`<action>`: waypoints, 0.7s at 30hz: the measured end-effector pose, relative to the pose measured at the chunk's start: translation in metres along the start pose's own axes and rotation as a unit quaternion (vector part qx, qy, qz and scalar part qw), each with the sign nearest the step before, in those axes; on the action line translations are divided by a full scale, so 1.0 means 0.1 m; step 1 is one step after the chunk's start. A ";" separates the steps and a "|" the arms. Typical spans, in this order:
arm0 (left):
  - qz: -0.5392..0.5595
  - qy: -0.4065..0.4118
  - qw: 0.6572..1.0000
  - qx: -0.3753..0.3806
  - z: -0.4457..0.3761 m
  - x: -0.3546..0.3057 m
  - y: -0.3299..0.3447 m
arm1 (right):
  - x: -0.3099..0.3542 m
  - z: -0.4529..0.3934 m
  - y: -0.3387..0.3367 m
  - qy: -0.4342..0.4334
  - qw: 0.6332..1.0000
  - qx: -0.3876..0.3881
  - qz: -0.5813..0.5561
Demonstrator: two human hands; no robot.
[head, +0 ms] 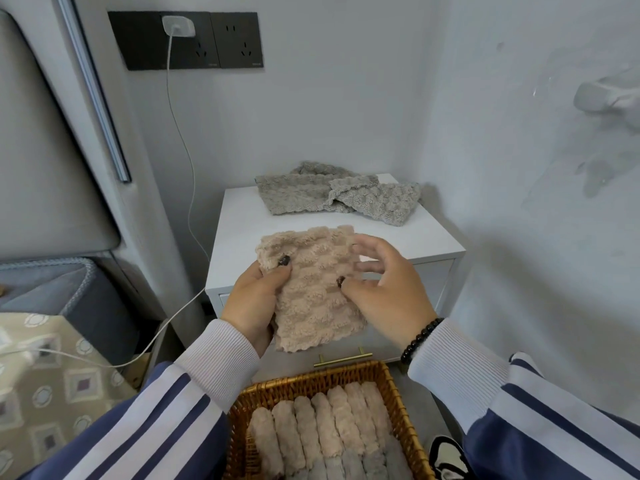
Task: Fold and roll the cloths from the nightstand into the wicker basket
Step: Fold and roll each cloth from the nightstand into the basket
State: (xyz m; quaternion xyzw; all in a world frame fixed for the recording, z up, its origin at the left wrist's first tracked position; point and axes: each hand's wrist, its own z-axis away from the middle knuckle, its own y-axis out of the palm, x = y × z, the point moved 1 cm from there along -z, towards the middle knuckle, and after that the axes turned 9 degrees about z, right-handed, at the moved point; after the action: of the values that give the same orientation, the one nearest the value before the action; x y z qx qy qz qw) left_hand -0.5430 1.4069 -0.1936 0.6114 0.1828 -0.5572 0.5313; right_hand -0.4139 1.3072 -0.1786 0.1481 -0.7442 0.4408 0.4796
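Nearest, wicker basket point(408, 410) on the floor, already packed with rolled beige cloths point(332, 424) side by side and gray rolls point(349, 465) below them; its near end is cut off by the frame edge, so the count is unclear. Placed right under the hands, probably so each finished roll drops straight in.

Above it, beige cloth point(311, 292) held in the air, folded into a narrow strip hanging lengthwise, likely prepped for rolling. Left hand point(254, 299) grip is closed on the cloth's left edge, thumb on top, fingers hidden behind the fabric. Right hand point(381, 289) pinches the right edge with the thumb; its other fingers are spread loose and blurred, contact hard to confirm. How many layers the fold has can't be told.

Further back, nightstand point(242, 244) with gray cloths point(339, 195) crumpled at the back, still waiting; overlapping, so number uncertain. Charger cable point(183, 140) hangs from the wall socket point(239, 39).
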 end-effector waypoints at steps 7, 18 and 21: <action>0.110 -0.052 0.992 0.028 0.06 -0.05 -0.03 | -0.14 -0.05 -0.11 0.178 0.948 0.135 -0.228; -0.083 -0.088 0.980 0.160 0.03 -0.15 -0.14 | -0.23 -0.05 -0.39 0.116 0.960 0.225 -0.117; -0.168 -0.159 0.947 0.223 0.08 -0.08 -0.11 | -0.21 -0.02 -0.41 0.095 0.963 0.246 -0.056</action>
State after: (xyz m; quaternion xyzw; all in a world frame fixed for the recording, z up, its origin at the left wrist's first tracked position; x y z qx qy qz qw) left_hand -0.5583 1.4070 -0.1897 0.5781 0.0671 -0.7549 0.3023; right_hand -0.3756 1.2810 -0.1749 0.2604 -0.5542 0.5945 0.5211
